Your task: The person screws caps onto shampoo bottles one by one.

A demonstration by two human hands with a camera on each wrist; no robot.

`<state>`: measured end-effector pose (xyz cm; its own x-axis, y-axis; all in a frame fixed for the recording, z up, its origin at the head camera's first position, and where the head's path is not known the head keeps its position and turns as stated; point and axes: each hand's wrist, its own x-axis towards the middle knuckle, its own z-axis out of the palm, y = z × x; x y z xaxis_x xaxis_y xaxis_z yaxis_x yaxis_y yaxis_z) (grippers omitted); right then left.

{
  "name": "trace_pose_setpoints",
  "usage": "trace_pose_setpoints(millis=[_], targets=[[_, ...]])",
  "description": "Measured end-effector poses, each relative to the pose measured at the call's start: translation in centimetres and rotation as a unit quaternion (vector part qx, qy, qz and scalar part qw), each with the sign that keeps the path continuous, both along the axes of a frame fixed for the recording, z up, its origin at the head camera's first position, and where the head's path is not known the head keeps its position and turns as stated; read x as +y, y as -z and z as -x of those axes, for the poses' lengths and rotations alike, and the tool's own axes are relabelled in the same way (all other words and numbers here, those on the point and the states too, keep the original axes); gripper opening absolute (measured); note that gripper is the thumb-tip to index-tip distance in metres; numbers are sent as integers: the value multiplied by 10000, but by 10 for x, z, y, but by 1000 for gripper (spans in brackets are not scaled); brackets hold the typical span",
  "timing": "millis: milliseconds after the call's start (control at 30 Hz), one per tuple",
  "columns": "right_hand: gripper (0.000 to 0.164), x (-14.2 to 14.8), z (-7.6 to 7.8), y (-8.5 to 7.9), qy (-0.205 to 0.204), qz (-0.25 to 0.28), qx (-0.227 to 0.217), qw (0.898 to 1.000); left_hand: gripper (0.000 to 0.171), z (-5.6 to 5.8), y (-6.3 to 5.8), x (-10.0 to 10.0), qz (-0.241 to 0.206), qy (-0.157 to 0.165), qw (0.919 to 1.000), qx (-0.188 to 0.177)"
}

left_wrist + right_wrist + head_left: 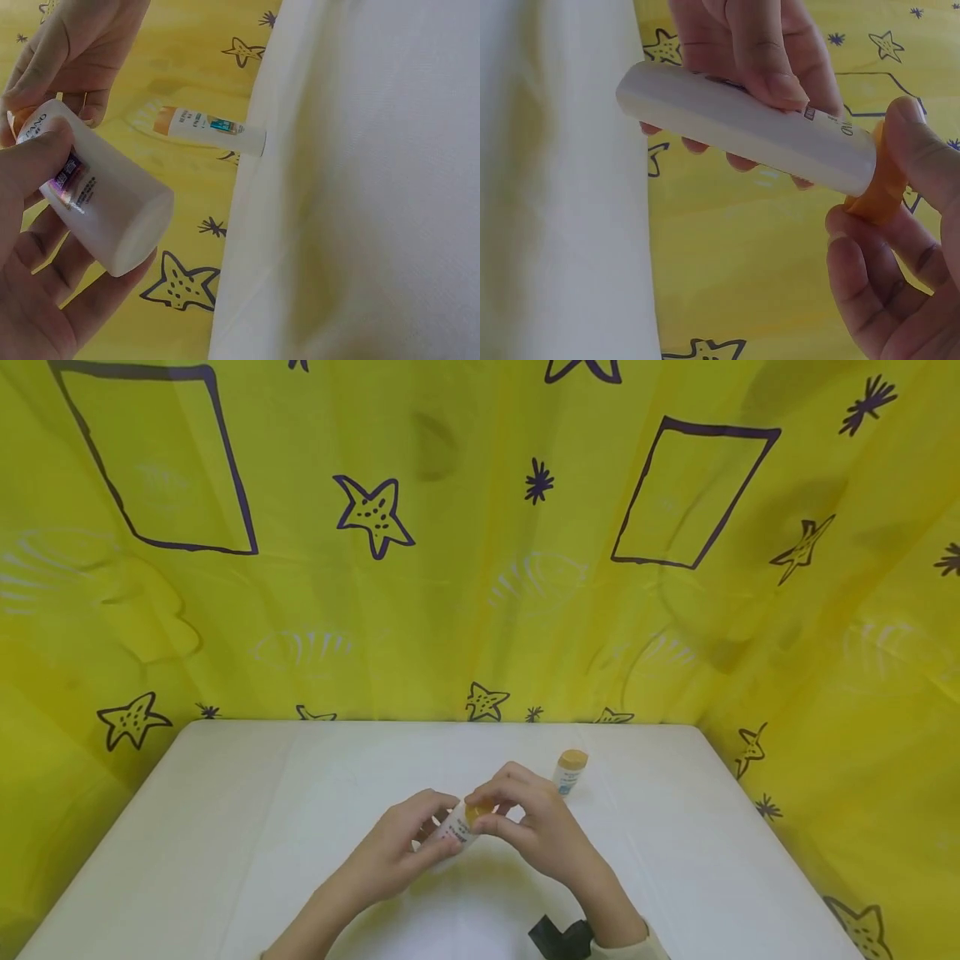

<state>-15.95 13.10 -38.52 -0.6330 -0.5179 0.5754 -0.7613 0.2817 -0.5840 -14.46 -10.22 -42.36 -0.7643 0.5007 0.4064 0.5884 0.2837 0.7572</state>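
Note:
My left hand grips the body of a white shampoo bottle, its thumb over the printed label and its fingers round the other side. The bottle leans, with its orange cap toward my right hand. That hand pinches the cap between thumb and fingers, and in the right wrist view the cap sits at the bottle's end. Both hands are above the white table. Beyond the right hand, a second white bottle with an orange cap and a teal label patch stands upright on the tabletop.
A yellow curtain printed with starfish and frames hangs behind the table and along its sides. The table's far edge meets the curtain. A black device is at the right wrist, by a light sleeve.

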Motion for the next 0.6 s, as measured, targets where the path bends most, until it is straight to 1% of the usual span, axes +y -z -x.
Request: trace_pose_setpoints(millis=[67, 133, 200, 300, 433, 600], targets=[[19, 0, 0, 0, 116, -24, -39, 9999, 30, -1, 0, 1, 88, -210, 9995, 237], [19, 0, -1, 0, 213, -34, -68, 9997, 29, -2, 1, 3, 209, -458, 9969, 603], [20, -1, -1, 0, 307, -34, -94, 9995, 29, -2, 1, 4, 345, -729, 9914, 1029], [20, -2, -2, -1, 427, -5, -107, 9990, 29, -2, 2, 7, 464, -1062, 9813, 1536], [21, -3, -3, -2, 569, 51, -144, 9983, 31, -3, 3, 10, 555, -1306, 9714, 1906], [18, -4, -4, 0, 740, 100, -142, 9971, 31, -3, 4, 12, 730, -1501, 9583, 2321]])
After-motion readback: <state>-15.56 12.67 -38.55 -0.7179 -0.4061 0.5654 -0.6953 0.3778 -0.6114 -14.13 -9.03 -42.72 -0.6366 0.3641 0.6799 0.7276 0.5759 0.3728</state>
